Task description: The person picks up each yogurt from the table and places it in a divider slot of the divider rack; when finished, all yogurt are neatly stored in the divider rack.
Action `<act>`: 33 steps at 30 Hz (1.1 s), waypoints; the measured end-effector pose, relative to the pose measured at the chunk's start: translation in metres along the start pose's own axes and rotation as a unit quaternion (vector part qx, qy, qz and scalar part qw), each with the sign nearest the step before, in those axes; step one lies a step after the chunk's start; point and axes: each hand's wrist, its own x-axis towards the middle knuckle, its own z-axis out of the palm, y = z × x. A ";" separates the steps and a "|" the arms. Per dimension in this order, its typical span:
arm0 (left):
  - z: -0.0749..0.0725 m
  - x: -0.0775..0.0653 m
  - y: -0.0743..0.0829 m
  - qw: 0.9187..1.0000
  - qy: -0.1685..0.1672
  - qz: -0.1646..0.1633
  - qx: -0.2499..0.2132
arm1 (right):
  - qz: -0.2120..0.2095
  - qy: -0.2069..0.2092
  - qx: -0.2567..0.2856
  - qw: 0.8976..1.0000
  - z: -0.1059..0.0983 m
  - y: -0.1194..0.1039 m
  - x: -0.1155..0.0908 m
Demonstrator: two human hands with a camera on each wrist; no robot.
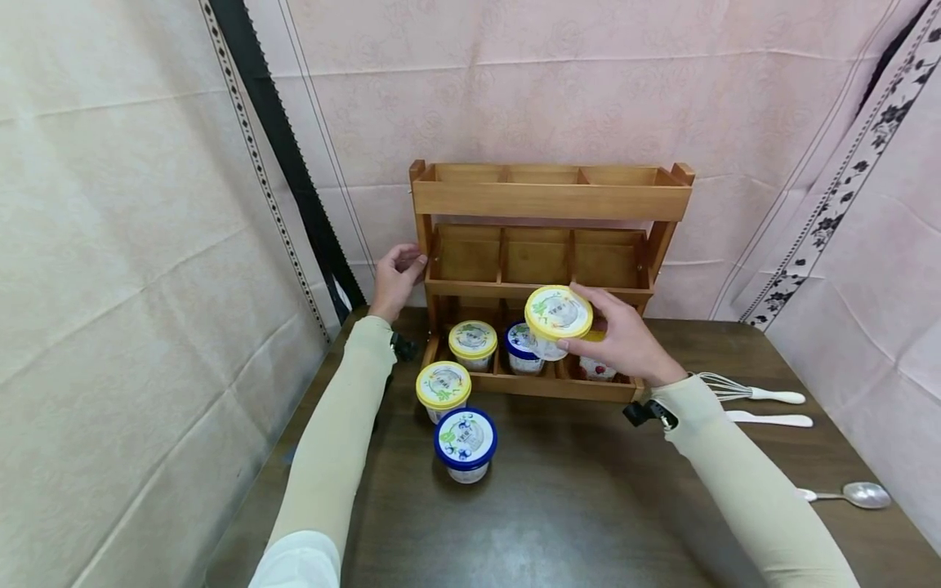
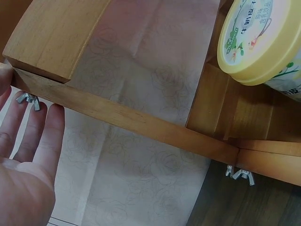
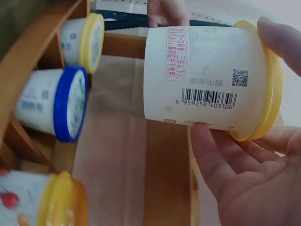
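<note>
My right hand point(image 1: 625, 339) grips a white tub with a yellow lid point(image 1: 559, 313), held up in front of the wooden rack point(image 1: 551, 201). In the right wrist view this tub point(image 3: 193, 77) lies sideways, its barcode showing, between thumb and fingers. My left hand point(image 1: 398, 282) holds the rack's left side post point(image 2: 127, 115), thumb on one side and fingers on the other, near a wing nut point(image 2: 29, 99). On the bottom tier stand a yellow-lidded tub point(image 1: 473, 340), a blue-lidded tub point(image 1: 524, 359) and, partly hidden behind my right hand, a tub with red fruit print point(image 1: 597, 370).
Another yellow-lidded tub point(image 1: 443, 385) and a blue-lidded tub point(image 1: 466, 441) stand on the dark table point(image 1: 588, 490) before the rack. At right lie a whisk point(image 1: 757, 392), a white-handled utensil point(image 1: 772, 419) and a spoon point(image 1: 863, 495). Pale cloth point(image 1: 559, 98) hangs behind the rack.
</note>
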 end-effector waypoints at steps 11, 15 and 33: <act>-0.002 0.001 -0.003 1.000 -0.003 -0.008 0.001 | 0.002 0.045 -0.007 0.999 -0.044 -0.004 0.010; -0.001 0.000 -0.002 1.000 -0.003 -0.013 0.001 | -0.012 0.068 0.000 0.998 -0.056 0.000 0.018; 0.000 0.001 -0.003 1.000 -0.002 -0.007 -0.001 | 0.053 0.150 -0.048 0.986 -0.078 0.028 0.050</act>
